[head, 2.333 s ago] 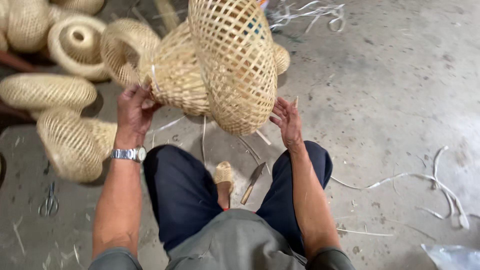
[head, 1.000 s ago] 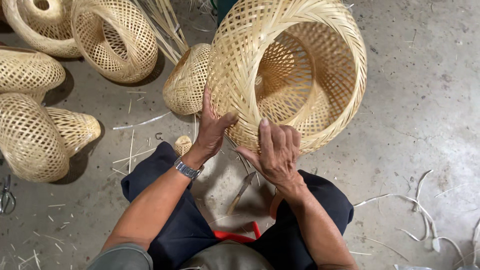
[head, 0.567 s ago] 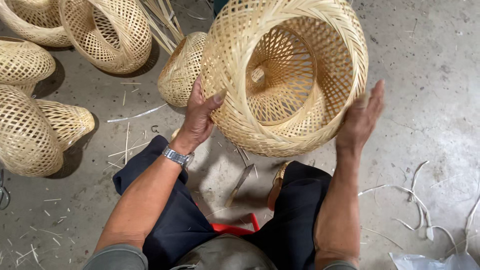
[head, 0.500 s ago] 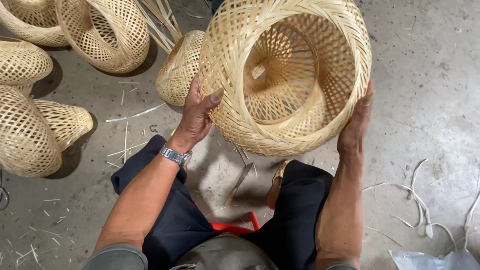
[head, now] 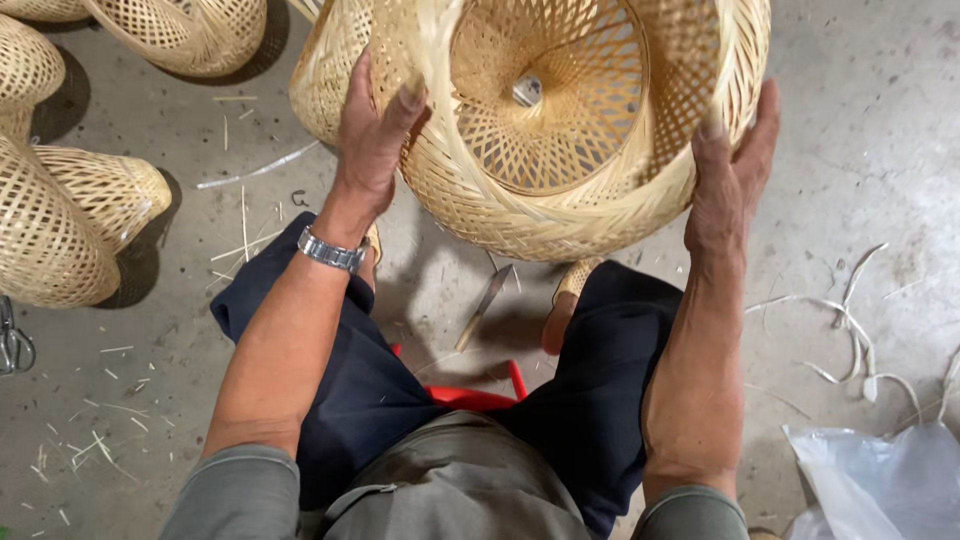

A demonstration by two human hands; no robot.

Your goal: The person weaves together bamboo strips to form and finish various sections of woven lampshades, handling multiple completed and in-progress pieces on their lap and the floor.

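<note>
Woven bamboo shade (head: 560,130) now sits closer and larger than half a second ago, mouth turned toward the camera, above the knees. Left hand (head: 375,135) and right hand (head: 730,170) clasp its opposite rims, fingers wrapped. Inside shows only lattice and a small central hole.

The woven shade (head: 570,130) sits between the left hand (head: 372,140) and right hand (head: 728,170), above the floor (head: 880,130). Other baskets (head: 60,220) lie left; a blade (head: 485,305) lies between the knees.
</note>
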